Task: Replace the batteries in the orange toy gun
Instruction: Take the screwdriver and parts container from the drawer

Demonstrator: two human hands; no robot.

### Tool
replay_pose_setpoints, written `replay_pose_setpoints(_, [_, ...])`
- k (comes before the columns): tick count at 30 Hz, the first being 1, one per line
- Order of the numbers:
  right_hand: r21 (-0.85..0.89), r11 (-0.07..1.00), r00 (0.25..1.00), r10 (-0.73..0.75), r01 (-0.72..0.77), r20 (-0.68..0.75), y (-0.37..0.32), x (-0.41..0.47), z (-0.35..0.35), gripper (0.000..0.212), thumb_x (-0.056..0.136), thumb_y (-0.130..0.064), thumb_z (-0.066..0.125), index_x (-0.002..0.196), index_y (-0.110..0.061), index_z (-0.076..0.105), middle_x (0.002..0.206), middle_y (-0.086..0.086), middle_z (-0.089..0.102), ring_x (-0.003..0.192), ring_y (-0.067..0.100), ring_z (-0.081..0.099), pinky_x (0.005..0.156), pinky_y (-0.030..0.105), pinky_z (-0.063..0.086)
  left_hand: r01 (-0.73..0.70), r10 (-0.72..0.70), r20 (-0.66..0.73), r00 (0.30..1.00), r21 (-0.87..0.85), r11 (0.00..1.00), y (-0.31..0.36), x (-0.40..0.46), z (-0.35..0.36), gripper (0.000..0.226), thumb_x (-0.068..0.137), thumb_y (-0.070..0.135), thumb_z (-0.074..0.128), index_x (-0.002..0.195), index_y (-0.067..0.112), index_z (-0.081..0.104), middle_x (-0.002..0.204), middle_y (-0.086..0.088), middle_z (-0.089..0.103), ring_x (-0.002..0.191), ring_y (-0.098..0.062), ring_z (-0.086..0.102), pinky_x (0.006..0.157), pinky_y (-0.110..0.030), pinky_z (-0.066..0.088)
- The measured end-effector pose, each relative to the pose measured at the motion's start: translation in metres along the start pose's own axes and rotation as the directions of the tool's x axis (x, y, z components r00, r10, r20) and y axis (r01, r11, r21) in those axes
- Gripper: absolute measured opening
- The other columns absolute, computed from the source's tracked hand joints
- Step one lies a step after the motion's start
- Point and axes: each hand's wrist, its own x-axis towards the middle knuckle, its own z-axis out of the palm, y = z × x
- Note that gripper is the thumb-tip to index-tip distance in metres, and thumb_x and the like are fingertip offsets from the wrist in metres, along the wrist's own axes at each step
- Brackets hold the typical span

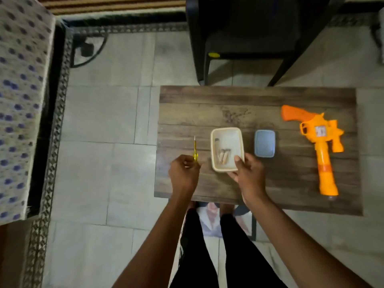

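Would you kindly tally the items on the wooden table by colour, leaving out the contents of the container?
Orange: 1, toy gun
Yellow: 1, screwdriver
Cream: 1, open container
Blue-grey: 1, lid
Total: 4

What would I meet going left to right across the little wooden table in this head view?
Yellow screwdriver held by the left hand → cream container with batteries, gripped by the right hand → blue lid → orange toy gun.
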Motion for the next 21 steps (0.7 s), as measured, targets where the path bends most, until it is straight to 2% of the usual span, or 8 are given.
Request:
replay_pose_setpoints(3, [0.032, 0.999, 0.997, 0.041, -0.039, -0.065, 0.023, 0.03, 0.022, 0.01, 0.103, -0.006, 0.057, 0.106, -0.01, 0.066, 0.096, 0.009, 0.069, 0.084, 0.016, 0.069, 0.073, 0.039, 0.063, 0.049, -0.048, -0.012, 0.999, 0.08, 0.996, -0.022, 0.049, 0.012, 0.013, 0.087, 0.016, 0.078, 0.082, 0.025, 0.07, 0.084, -0.002, 0.078, 0.085, -0.026, 0.076, 0.084, -0.041, 0.064])
replay_pose_setpoints(5, [0.055, 0.996, 0.992, 0.079, -0.074, -0.101, 0.034, 0.044, 0.036, 0.012, 0.103, -0.006, 0.057, 0.107, -0.011, 0.066, 0.099, 0.01, 0.069, 0.088, 0.02, 0.069, 0.067, 0.034, 0.062, 0.041, -0.04, -0.017, 0.999, 0.131, 0.991, -0.031, 0.076, 0.017, 0.011, 0.09, 0.013, 0.073, 0.084, 0.021, 0.069, 0.085, -0.002, 0.076, 0.084, -0.022, 0.073, 0.076, -0.029, 0.058])
replay_pose_setpoints(7, [0.061, 0.995, 0.986, 0.088, -0.08, -0.142, 0.045, 0.058, 0.046, 0.014, 0.103, -0.006, 0.058, 0.109, -0.013, 0.067, 0.103, 0.011, 0.071, 0.094, 0.024, 0.071, 0.064, 0.032, 0.061, 0.017, -0.015, -0.011, 1.0, 0.171, 0.985, -0.037, 0.101, 0.025, 0.01, 0.093, 0.014, 0.074, 0.087, 0.02, 0.069, 0.084, 0.0, 0.073, 0.077, -0.016, 0.069, 0.066, -0.024, 0.053])
replay_pose_setpoints(9, [0.047, 0.996, 0.981, 0.087, -0.08, -0.175, 0.048, 0.064, 0.053, 0.014, 0.102, -0.006, 0.059, 0.107, -0.016, 0.068, 0.105, 0.01, 0.072, 0.098, 0.028, 0.072, 0.069, 0.038, 0.063, -0.004, 0.005, -0.002, 1.0, 0.208, 0.978, -0.041, 0.118, 0.028, 0.006, 0.094, 0.021, 0.077, 0.096, 0.017, 0.073, 0.086, 0.002, 0.068, 0.08, -0.016, 0.069, 0.072, -0.026, 0.055])
replay_pose_setpoints(12, [0.022, 0.997, 0.974, 0.076, -0.073, -0.215, 0.052, 0.076, 0.059, 0.015, 0.101, -0.008, 0.061, 0.109, -0.016, 0.07, 0.107, 0.009, 0.074, 0.098, 0.027, 0.073, 0.077, 0.047, 0.064, -0.055, 0.046, 0.038, 0.998, 0.301, 0.952, -0.044, 0.137, 0.033, 0.018, 0.095, 0.024, 0.077, 0.108, 0.011, 0.074, 0.094, 0.0, 0.067, 0.088, -0.015, 0.061, 0.079, -0.028, 0.049])
replay_pose_setpoints(16, [-0.005, 0.998, 0.962, 0.066, -0.07, -0.265, 0.057, 0.085, 0.062, 0.023, 0.101, -0.009, 0.062, 0.122, -0.007, 0.071, 0.114, 0.01, 0.075, 0.099, 0.026, 0.075, 0.078, 0.049, 0.065, -0.101, 0.093, 0.044, 0.995, 0.298, 0.949, -0.042, 0.15, 0.037, 0.021, 0.092, 0.026, 0.079, 0.105, 0.012, 0.068, 0.095, 0.001, 0.064, 0.09, -0.016, 0.061, 0.077, -0.03, 0.048])
replay_pose_setpoints(19, [-0.018, 0.997, 0.954, 0.065, -0.073, -0.293, 0.06, 0.09, 0.063, 0.024, 0.101, -0.009, 0.062, 0.123, -0.008, 0.07, 0.112, 0.007, 0.074, 0.097, 0.023, 0.074, 0.077, 0.045, 0.065, -0.132, 0.118, 0.066, 0.991, 0.296, 0.946, -0.04, 0.156, 0.038, 0.022, 0.091, 0.026, 0.081, 0.1, 0.013, 0.065, 0.094, 0.003, 0.063, 0.088, -0.012, 0.058, 0.076, -0.025, 0.045])
replay_pose_setpoints(21, [-0.081, 0.995, 0.946, 0.028, -0.057, -0.324, 0.064, 0.091, 0.063, 0.022, 0.1, -0.012, 0.064, 0.121, -0.011, 0.071, 0.113, 0.007, 0.074, 0.1, 0.024, 0.074, 0.079, 0.049, 0.065, -0.143, 0.125, 0.075, 0.989, 0.3, 0.943, -0.04, 0.156, 0.036, 0.024, 0.089, 0.028, 0.083, 0.096, 0.015, 0.064, 0.093, 0.003, 0.064, 0.087, -0.013, 0.058, 0.074, -0.023, 0.043])
